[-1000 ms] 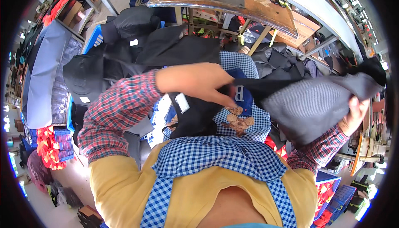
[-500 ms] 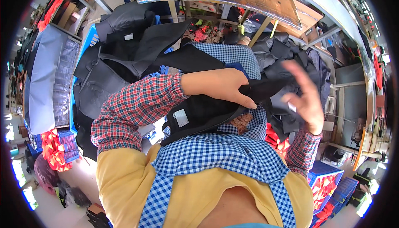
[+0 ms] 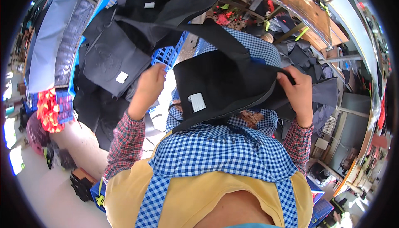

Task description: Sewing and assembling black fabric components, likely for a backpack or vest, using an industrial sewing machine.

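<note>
A black fabric piece [image 3: 224,80] with a white label [image 3: 198,102] lies across my lap, over the blue checked apron [image 3: 216,149]. My right hand [image 3: 297,88] pinches its right edge between thumb and fingers. To the left of the piece, my left hand [image 3: 149,87] is raised with its fingers curled together; what they hold, if anything, I cannot make out. Just past those fingertips is a blue plastic basket [image 3: 171,53]. A black strip of the fabric runs from the lap toward the pile on the left.
More black pieces [image 3: 112,57] are heaped in a blue crate on the left, and another dark heap [image 3: 297,53] lies on the right. A worn wooden table [image 3: 305,3] stands ahead. Red cloth bundles [image 3: 49,109] hang at far left.
My left hand has let go of the fabric's upper part and moved left. My right hand has come in from the right and taken hold of the right edge. The view has shifted.
</note>
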### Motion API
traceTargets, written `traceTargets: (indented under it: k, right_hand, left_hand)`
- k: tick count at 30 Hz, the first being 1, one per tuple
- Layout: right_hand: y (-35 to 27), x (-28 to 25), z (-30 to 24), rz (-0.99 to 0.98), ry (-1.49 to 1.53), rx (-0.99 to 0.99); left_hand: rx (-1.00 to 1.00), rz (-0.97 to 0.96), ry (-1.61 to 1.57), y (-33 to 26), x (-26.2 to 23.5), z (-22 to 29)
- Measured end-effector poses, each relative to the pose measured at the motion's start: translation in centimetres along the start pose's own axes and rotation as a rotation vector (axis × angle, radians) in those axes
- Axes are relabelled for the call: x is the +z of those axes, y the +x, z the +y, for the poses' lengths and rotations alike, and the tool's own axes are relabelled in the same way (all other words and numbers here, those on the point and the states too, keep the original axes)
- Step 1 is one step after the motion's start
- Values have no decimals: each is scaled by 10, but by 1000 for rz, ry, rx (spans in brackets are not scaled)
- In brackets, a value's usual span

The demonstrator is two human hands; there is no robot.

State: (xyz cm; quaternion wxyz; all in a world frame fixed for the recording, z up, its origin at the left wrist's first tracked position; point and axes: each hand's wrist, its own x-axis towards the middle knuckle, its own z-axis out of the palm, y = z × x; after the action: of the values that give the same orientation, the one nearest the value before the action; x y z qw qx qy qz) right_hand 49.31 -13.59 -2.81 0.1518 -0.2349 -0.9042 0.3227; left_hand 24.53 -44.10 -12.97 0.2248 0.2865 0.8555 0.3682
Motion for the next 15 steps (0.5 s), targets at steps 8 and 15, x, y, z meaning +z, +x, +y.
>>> traceTargets:
  k: [8,15]
  right_hand:
    - [16,2,-16,37,-110,-57]
    - [13,4,-16,1,-80,-27]
  left_hand:
    - [-72,463,725,26,73,-126]
    - [-249,287,706,122,35,-200]
